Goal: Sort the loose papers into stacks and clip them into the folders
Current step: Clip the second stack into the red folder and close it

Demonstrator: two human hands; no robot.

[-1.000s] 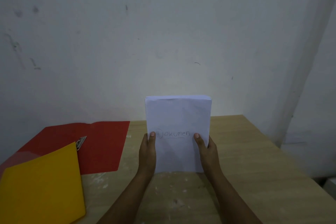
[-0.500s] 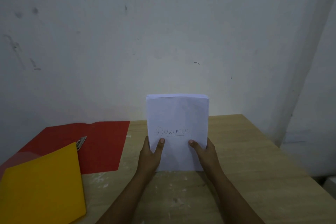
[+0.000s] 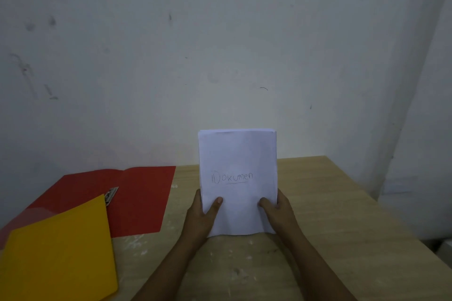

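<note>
A stack of white papers stands upright on its bottom edge on the wooden table; its front sheet reads "Dokumen". My left hand grips the stack's lower left side, thumb across the front. My right hand grips the lower right side the same way. To the left an open red folder lies flat, with a metal clip at its spine. A closed yellow folder lies over the red folder's near left part.
A grey-white wall rises directly behind the table. The table's right edge runs diagonally toward the lower right, with floor beyond it. Bare wood shows between the red folder and the paper stack.
Both hands have slid down the sides of the stack toward its bottom, uncovering the written word. The stack's top edges look more even. The folders have not moved.
</note>
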